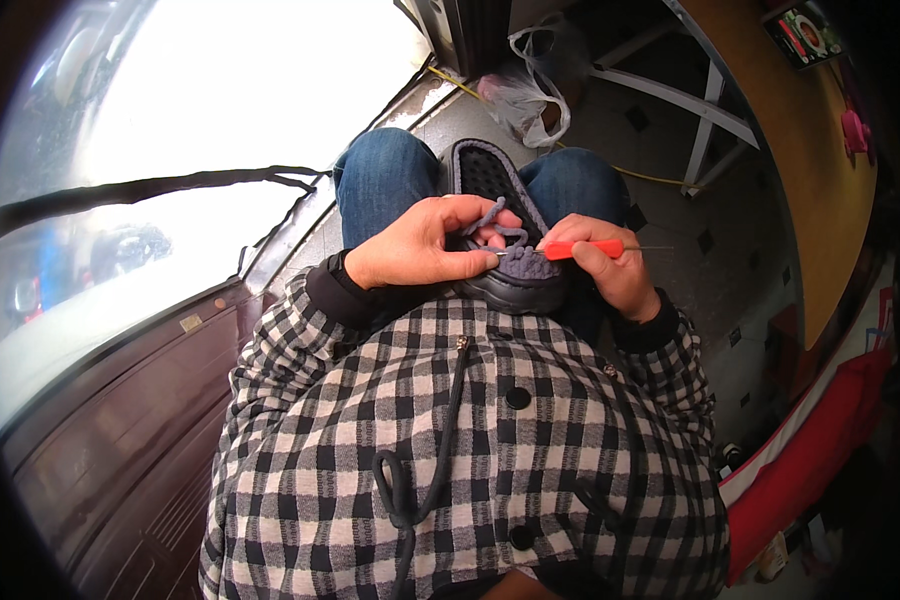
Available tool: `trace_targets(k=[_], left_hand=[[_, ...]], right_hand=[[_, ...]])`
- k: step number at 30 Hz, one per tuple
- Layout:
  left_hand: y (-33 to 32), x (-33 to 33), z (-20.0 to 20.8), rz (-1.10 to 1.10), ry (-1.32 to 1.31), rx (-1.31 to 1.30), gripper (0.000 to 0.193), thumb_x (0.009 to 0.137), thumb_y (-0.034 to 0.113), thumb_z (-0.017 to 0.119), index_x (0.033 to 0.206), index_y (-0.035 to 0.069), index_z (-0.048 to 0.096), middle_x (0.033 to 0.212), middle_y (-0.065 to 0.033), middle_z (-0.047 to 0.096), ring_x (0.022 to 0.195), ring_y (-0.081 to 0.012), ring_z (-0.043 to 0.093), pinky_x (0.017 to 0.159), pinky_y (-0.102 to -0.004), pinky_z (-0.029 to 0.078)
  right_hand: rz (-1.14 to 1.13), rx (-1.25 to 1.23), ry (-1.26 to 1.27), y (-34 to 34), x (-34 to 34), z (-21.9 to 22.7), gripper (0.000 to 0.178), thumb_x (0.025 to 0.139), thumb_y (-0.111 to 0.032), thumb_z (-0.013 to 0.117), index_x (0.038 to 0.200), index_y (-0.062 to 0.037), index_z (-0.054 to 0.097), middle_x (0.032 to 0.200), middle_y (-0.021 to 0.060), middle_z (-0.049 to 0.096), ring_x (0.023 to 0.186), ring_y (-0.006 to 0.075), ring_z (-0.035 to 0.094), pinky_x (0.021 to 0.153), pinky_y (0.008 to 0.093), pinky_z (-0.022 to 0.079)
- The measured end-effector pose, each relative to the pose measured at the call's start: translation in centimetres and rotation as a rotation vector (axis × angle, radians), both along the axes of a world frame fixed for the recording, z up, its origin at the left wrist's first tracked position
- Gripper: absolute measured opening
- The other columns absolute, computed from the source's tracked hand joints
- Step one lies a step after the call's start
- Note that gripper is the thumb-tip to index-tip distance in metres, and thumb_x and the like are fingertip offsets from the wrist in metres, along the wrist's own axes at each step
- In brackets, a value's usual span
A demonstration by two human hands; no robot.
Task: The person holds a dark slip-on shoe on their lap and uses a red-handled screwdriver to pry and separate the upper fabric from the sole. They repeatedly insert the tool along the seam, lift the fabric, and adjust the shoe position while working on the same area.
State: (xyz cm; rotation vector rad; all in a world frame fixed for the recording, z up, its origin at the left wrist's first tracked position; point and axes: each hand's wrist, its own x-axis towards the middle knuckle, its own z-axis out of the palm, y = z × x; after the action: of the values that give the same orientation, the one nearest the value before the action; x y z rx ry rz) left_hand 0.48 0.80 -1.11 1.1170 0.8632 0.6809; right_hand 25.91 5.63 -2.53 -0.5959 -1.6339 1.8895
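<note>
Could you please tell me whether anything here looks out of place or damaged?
Nothing clearly stands out: the shoe sits between the knees, the right hand holds a red-handled tool, and the left hand holds grey yarn.

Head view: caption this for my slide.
Right grip on a red-handled tool, left grip touching gray yarn, at a shoe.
</note>
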Motion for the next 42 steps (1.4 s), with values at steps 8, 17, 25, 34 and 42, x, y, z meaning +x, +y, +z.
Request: trace_targets(k=[8,17,25,34,42], left_hand=[[0.1,0.1,0.0,0.003,0.001,-0.002,0.034,0.084,0.006,0.064,0.116,-0.002,0.056,0.095,-0.0016,0.061,0.088,-0.0067,0.055,0.085,-0.0215,0.044],[0.2,0.0,-0.4,0.084,-0.019,0.003,0.023,0.089,0.008,0.061,0.109,-0.002,0.059,0.091,-0.0011,0.062,0.084,-0.0056,0.055,0.079,-0.0197,0.044],[0.7,-0.1,-1.3,0.220,0.106,0.101,0.020,0.097,0.019,0.051,0.090,0.001,0.057,0.078,0.0007,0.060,0.073,-0.0051,0.054,0.068,-0.0197,0.045],[0.5,0.5,-2.1,0.429,0.057,0.099,0.026,0.100,0.023,0.045,0.085,0.003,0.054,0.071,-0.0006,0.058,0.064,-0.0064,0.053,0.061,-0.0199,0.044],[0.6,0.9,-1.9,0.623,-0.066,0.058,0.029,0.100,0.026,0.042,0.085,0.004,0.052,0.070,-0.0012,0.055,0.066,-0.0087,0.051,0.066,-0.0211,0.042]], right_hand=[[0.023,-0.014,-0.054,1.0,0.7,-0.1,0.022,0.091,-0.013,0.049,0.091,0.0038,0.063,0.095,0.0132,0.065,0.091,0.0199,0.060,0.086,0.0295,0.045],[-0.019,0.162,-0.060,0.2,-0.1,0.6,0.020,0.091,-0.011,0.049,0.094,0.0038,0.062,0.099,0.0128,0.065,0.093,0.0191,0.060,0.085,0.0290,0.046],[0.013,0.015,0.047,-0.1,-0.7,-0.3,0.022,0.094,-0.014,0.050,0.100,0.0035,0.062,0.103,0.0133,0.065,0.097,0.0201,0.061,0.089,0.0302,0.046],[0.041,-0.062,-0.020,1.0,-0.3,-1.2,0.034,0.094,-0.030,0.054,0.094,0.0035,0.060,0.097,0.0178,0.066,0.091,0.0236,0.062,0.087,0.0347,0.046],[0.124,-0.141,-0.003,1.7,-0.2,-1.0,0.025,0.093,-0.021,0.053,0.098,0.0020,0.063,0.096,0.0119,0.067,0.091,0.0184,0.062,0.086,0.0287,0.047]])
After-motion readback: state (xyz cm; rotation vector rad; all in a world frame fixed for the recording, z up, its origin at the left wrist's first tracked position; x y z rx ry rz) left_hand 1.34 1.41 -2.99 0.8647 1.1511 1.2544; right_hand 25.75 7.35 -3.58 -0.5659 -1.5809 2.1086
